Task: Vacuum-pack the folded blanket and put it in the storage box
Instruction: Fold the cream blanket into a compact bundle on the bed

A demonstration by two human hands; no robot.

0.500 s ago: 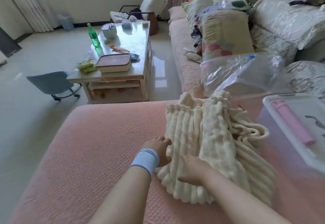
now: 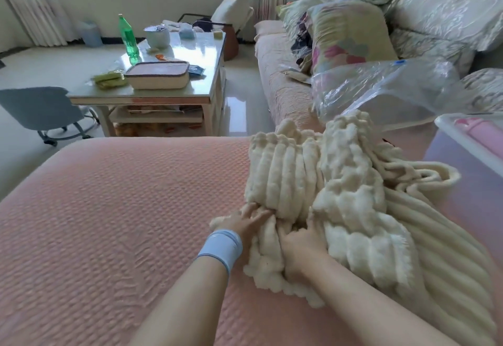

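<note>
A cream ribbed fluffy blanket (image 2: pixel 340 196) lies loosely folded on the pink sofa cover (image 2: pixel 122 223), right of centre. My left hand (image 2: pixel 246 222), with a blue wristband, lies with straight fingers pushed against the blanket's near-left fold. My right hand (image 2: pixel 300 243) digs into the fold beside it, its fingertips hidden in the pile and its thumb on top. A clear plastic vacuum bag (image 2: pixel 386 87) lies crumpled behind the blanket. The translucent storage box (image 2: pixel 446 125) stands at the right edge with a pink pump (image 2: pixel 484 135) on its lid.
A glass-topped coffee table (image 2: pixel 152 95) stands ahead on the left with a green bottle (image 2: pixel 128 38) and a lidded tray. A grey wheeled stool (image 2: pixel 40 109) is on the floor at left. Pillows and bedding are piled on the sofa at back right.
Both hands have pushed further into the blanket's near edge. The right hand's fingers now sink into the fold, and the fabric there has bunched up.
</note>
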